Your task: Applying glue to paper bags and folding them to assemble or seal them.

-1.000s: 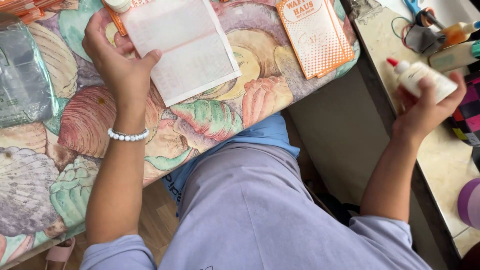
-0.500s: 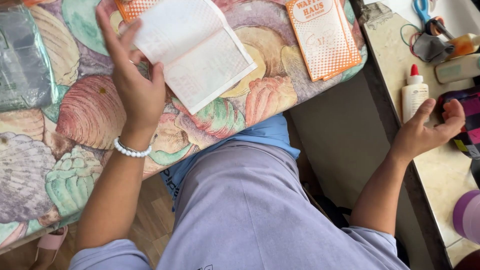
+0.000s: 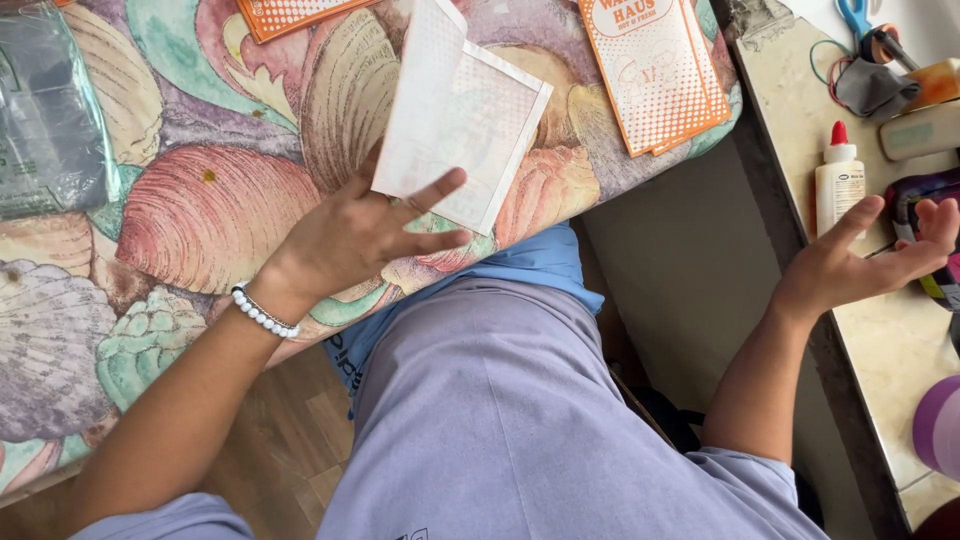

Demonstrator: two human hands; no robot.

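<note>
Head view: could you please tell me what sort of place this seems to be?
Probably a home craft corner, not a factory. A seashell-print tablecloth covers the table, a white glue bottle and blue-handled scissors stand on a stone ledge, and the floor is wood.

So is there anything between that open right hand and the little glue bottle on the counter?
Nothing visible. The right hand hangs open, palm up, just beside the white glue bottle with the red cap, which stands upright on the stone counter. Only bare counter lies between them. The left hand rests on the white paper sheet.
</note>
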